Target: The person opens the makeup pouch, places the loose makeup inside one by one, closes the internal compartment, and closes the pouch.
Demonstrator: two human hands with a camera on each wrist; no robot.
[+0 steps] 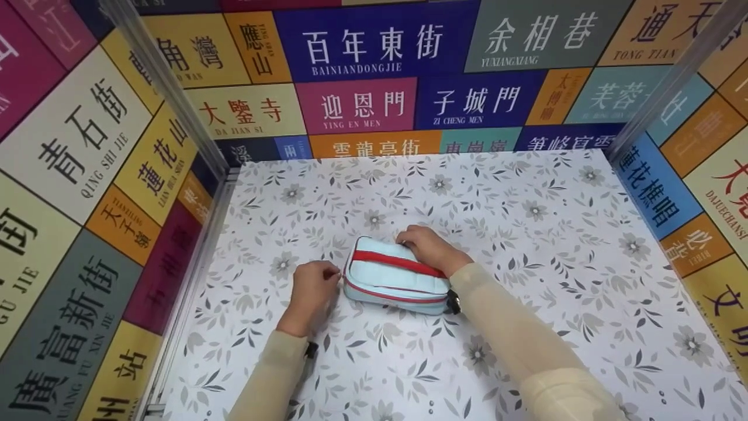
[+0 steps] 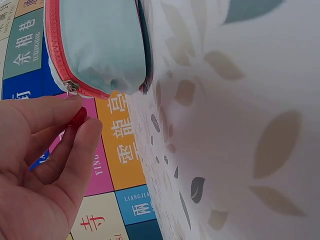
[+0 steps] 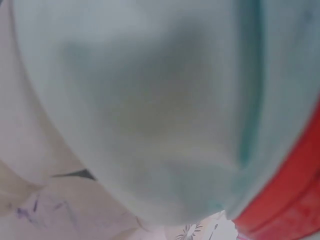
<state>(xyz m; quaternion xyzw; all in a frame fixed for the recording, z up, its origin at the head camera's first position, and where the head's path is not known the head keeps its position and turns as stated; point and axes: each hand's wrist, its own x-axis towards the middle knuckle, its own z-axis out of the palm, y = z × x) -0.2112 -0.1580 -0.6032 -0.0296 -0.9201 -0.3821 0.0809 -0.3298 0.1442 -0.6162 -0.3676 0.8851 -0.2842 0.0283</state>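
A light blue zippered pouch (image 1: 377, 275) with a red strap and red zipper lies on the floral-patterned table surface. At its left end, my left hand (image 1: 313, 289) pinches the red zipper pull (image 2: 77, 118) between thumb and fingers. The metal zipper slider (image 2: 71, 86) sits at the pouch's corner in the left wrist view. My right hand (image 1: 431, 248) grips the far right side of the pouch, fingers bent over its back edge. Pale blue fabric (image 3: 150, 110) fills most of the right wrist view, where the hand itself is hidden.
Colourful panels (image 1: 374, 49) printed with Chinese characters stand behind the table (image 1: 327, 193) and along both sides. Transparent corner posts (image 1: 169, 88) rise at the back left and back right. Both forearms wear beige sleeves (image 1: 508, 327).
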